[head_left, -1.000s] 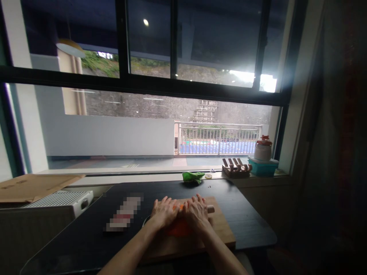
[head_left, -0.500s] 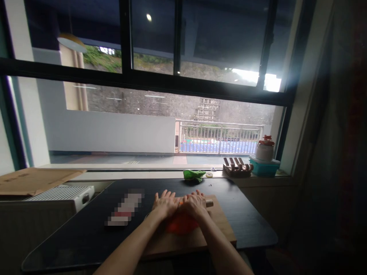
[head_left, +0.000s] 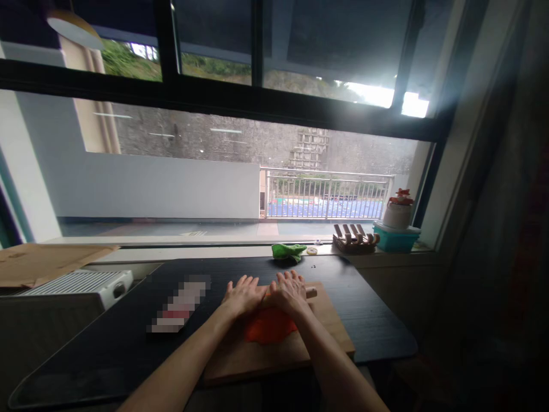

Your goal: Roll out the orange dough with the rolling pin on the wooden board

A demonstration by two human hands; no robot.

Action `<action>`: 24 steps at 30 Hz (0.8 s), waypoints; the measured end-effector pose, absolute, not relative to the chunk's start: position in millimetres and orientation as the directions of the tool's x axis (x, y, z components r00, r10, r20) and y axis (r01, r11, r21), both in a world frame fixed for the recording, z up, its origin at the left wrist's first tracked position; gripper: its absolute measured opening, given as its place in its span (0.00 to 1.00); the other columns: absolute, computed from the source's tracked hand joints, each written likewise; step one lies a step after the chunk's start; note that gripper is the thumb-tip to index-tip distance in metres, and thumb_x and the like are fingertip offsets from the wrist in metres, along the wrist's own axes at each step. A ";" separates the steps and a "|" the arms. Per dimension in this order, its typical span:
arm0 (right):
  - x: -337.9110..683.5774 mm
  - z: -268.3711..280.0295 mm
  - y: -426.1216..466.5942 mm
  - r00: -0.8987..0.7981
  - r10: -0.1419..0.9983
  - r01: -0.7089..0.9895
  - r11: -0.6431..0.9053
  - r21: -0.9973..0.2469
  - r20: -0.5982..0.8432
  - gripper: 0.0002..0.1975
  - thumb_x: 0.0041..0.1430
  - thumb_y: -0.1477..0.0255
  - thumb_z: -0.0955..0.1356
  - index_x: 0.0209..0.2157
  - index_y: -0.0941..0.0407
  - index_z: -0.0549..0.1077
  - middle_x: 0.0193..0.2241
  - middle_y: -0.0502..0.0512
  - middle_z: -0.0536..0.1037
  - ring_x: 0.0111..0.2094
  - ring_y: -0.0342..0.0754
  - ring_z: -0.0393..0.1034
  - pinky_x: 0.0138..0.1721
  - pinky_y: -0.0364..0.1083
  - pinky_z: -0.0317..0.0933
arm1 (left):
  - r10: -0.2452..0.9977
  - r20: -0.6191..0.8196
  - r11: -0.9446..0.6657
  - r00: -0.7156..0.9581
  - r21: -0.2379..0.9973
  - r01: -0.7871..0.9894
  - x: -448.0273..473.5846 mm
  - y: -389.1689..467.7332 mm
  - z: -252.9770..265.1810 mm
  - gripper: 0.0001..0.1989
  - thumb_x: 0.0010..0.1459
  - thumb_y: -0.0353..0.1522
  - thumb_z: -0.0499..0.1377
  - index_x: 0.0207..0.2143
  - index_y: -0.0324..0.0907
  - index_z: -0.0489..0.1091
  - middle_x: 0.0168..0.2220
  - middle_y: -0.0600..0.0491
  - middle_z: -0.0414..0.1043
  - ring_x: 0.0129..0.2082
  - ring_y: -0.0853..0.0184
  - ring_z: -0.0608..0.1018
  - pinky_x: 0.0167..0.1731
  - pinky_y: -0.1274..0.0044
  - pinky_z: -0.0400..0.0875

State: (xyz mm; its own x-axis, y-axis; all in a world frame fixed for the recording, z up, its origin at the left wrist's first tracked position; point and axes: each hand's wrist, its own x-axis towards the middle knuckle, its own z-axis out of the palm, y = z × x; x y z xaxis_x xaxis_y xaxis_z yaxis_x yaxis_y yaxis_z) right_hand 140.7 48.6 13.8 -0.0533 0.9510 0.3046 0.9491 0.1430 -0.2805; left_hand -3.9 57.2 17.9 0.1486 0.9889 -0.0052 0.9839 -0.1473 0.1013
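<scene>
A wooden board [head_left: 330, 326] lies on the dark table with a flat orange-red sheet of dough [head_left: 270, 327] on it. Across the far part of the dough is a wooden rolling pin [head_left: 311, 292], mostly covered, with its right end showing. My left hand [head_left: 245, 294] rests flat on the pin's left part, fingers stretched forward. Close beside it, my right hand [head_left: 289, 290] lies over the pin towards the right end, fingers also extended and slightly spread. Neither hand's fingers are wrapped round the pin.
On the dark table [head_left: 373, 320], a blurred-out flat object [head_left: 178, 309] lies left of the board and a green cloth [head_left: 288, 252] at the far edge. A brown rack [head_left: 355, 239] and teal box [head_left: 395, 236] stand on the window sill. A radiator [head_left: 109, 289] is at left.
The whole view has tipped down a little, so things sit higher in the picture. Both hands stay on the rolling pin, with little visible shift against the board.
</scene>
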 end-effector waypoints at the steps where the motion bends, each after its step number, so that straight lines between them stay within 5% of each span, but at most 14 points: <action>1: 141.6 13.0 39.4 -0.059 0.945 0.948 0.154 -0.279 0.320 0.18 0.62 0.65 0.58 0.48 0.55 0.71 0.51 0.60 0.70 0.59 0.57 0.53 0.57 0.56 0.45 | 0.987 0.014 -0.161 0.160 0.091 0.983 -2.7 47.6 19.0 0.30 0.61 0.45 0.36 0.60 0.40 0.57 0.63 0.46 0.53 0.64 0.56 0.53 0.58 0.52 0.45; 10: 149.6 -5.2 -20.3 -0.101 0.918 0.943 0.211 -0.256 0.384 0.24 0.67 0.63 0.52 0.59 0.54 0.61 0.61 0.59 0.59 0.64 0.55 0.43 0.61 0.56 0.34 | 0.960 0.152 -0.247 0.237 0.050 0.968 -0.1 -14.3 20.5 0.30 0.62 0.43 0.38 0.60 0.36 0.57 0.62 0.43 0.55 0.64 0.59 0.54 0.61 0.60 0.42; 18: 148.4 15.5 34.8 -0.150 0.953 0.942 0.219 -0.254 0.265 0.21 0.64 0.61 0.55 0.50 0.52 0.69 0.55 0.58 0.67 0.61 0.56 0.48 0.58 0.58 0.42 | 0.981 0.072 -0.186 0.179 0.098 0.978 -4.2 38.8 14.4 0.28 0.64 0.44 0.36 0.57 0.42 0.61 0.61 0.48 0.59 0.63 0.58 0.54 0.60 0.53 0.42; 24: 154.9 20.3 97.9 -0.094 0.980 0.950 0.141 -0.280 0.174 0.21 0.62 0.61 0.56 0.48 0.54 0.70 0.52 0.61 0.69 0.59 0.58 0.52 0.54 0.59 0.47 | 0.995 0.007 -0.104 0.104 0.131 0.986 -15.8 91.0 13.1 0.23 0.61 0.43 0.52 0.55 0.42 0.61 0.60 0.46 0.58 0.59 0.55 0.61 0.57 0.53 0.52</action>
State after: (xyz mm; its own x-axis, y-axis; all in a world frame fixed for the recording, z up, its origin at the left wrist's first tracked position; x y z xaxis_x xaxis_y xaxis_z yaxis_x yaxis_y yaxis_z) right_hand 154.9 97.9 20.3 -0.0944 0.9802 0.1741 0.9497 0.1411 -0.2796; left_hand -15.8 91.0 13.1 0.1040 0.9946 0.0065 0.9859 -0.1040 0.1314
